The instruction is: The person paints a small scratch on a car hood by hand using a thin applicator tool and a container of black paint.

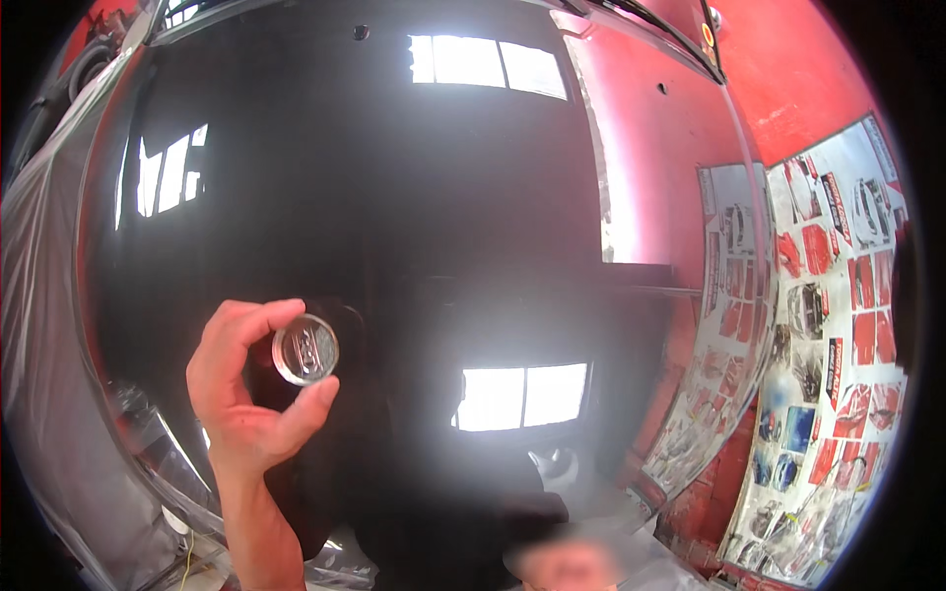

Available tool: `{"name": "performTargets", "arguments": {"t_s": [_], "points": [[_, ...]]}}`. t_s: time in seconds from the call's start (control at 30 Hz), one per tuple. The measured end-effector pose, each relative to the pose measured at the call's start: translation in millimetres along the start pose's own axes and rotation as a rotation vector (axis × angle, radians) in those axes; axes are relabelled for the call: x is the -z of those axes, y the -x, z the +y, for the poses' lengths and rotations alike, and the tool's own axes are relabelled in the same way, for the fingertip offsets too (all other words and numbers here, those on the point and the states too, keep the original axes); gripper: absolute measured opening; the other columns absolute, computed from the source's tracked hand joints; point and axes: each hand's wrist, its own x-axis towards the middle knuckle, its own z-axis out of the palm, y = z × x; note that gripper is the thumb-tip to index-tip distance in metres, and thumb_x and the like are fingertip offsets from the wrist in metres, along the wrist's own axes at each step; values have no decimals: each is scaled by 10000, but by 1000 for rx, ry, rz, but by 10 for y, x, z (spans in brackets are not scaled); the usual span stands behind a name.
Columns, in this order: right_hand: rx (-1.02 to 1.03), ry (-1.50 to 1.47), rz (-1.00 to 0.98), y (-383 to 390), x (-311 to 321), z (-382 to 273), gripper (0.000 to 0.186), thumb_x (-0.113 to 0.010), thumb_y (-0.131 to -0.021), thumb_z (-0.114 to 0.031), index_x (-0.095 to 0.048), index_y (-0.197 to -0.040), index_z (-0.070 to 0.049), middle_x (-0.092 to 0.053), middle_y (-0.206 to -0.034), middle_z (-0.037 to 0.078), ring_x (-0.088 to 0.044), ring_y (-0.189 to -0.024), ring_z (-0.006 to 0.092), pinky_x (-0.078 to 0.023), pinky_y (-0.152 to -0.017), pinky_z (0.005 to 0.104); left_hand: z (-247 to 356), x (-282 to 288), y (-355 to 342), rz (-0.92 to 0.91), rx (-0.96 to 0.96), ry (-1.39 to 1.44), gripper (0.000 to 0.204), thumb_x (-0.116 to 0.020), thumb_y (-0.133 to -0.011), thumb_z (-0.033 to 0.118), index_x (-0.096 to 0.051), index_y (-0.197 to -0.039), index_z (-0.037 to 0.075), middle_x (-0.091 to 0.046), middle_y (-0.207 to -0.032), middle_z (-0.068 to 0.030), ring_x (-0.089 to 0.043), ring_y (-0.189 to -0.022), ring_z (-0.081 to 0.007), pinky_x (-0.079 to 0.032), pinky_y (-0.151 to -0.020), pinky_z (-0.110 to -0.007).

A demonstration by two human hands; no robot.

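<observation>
My left hand reaches up from the lower left over a glossy black car hood. Its thumb and fingers are curved round the rim of a small round silver metal piece with a raised marking on its face. Whether the piece touches the hood I cannot tell. The hood reflects windows, red surfaces and a dark silhouette. A blurred skin-coloured shape at the lower right is too unclear to make out. My right hand is not identifiable in view.
Translucent plastic sheeting hangs along the left side. Dark wipers cross the hood's far edge. On the right stand a red wall and large printed sheets with car pictures, beside the hood's edge.
</observation>
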Motion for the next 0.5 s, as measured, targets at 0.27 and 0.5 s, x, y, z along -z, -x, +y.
{"name": "performTargets", "arguments": {"t_s": [0.27, 0.5], "points": [[70, -13, -22, 412, 67, 238, 207, -725, -944, -127, -673, -841, 45, -578, -824, 138, -614, -690, 252, -484, -586, 343, 186, 17, -234, -42, -31, -4, 443, -821, -706, 111, -706, -1127, 33, -633, -900, -13, -538, -739, -105, -426, -642, -258], [137, -117, 62, 788, 121, 656, 133, -679, -957, -75, -692, -924, 53, -590, -875, 162, -632, -762, 307, -479, -669, 400, 347, -63, -379, -62, -24, 61, 374, -793, -754, 69, -703, -1115, 27, -584, -851, 11, -501, -728, -93, -406, -652, -247]]}}
